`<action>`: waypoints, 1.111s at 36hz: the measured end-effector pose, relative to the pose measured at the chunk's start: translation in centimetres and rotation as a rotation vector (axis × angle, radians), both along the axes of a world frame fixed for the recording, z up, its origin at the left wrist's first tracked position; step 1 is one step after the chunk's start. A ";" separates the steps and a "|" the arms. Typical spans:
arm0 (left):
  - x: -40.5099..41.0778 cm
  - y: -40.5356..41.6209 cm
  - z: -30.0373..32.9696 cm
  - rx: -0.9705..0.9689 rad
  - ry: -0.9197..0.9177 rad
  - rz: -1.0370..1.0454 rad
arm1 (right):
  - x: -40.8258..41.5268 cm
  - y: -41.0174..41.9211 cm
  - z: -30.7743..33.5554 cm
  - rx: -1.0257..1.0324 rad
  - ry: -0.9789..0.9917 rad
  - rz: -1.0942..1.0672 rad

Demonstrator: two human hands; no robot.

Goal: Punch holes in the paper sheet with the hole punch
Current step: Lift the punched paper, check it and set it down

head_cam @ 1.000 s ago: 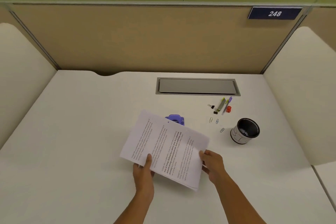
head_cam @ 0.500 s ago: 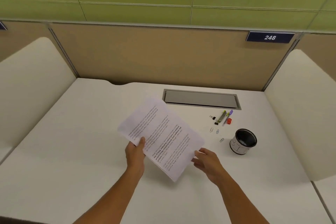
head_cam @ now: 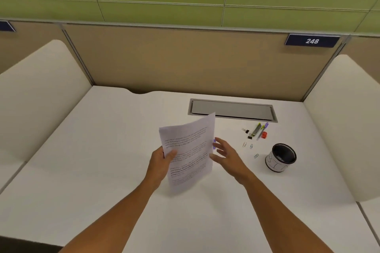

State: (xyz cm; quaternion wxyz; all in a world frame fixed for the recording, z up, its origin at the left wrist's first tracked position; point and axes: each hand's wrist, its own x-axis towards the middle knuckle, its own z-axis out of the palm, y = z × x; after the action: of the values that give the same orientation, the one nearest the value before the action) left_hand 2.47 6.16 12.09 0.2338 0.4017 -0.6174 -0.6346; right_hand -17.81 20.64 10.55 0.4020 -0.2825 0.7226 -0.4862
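While the left hand [head_cam: 162, 160] pinched the sheet [head_cam: 188, 150] by its left edge above the desk [head_cam: 102, 150], the right hand [head_cam: 225, 155] hung spread and empty beside it; light, limp paper probably wanted two-edge support near the mostly hidden punch [head_cam: 214, 144].

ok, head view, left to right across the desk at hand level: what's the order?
left hand → paper sheet → right hand → paper clips → black cup. A sliver of purple, likely the hole punch, shows at the sheet's right edge; mostly hidden, so left unranked.
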 end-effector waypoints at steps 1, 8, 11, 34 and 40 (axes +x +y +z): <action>0.2 -0.2 -0.1 0.004 -0.007 -0.023 | 0.5 -0.3 -0.1 -0.015 0.006 -0.009; 1.4 -2.4 -1.0 0.027 -0.012 -0.125 | 2.7 -1.4 -1.3 -0.081 -0.014 -0.155; 1.8 -3.6 -1.3 0.039 -0.011 -0.175 | 3.3 -1.7 -1.2 -0.094 -0.029 -0.167; 1.1 -4.1 -2.0 0.021 -0.064 -0.156 | 5.8 0.0 -0.8 -0.059 0.075 -0.326; 0.7 -3.2 -3.0 0.025 -0.163 -0.196 | 6.6 -0.1 -2.8 0.051 0.039 -0.340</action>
State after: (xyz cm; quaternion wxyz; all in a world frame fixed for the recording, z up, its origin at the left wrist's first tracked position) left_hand 3.14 2.93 9.11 0.1147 0.3924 -0.6628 -0.6273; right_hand -11.21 20.53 7.79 0.3068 -0.1552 0.7799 -0.5230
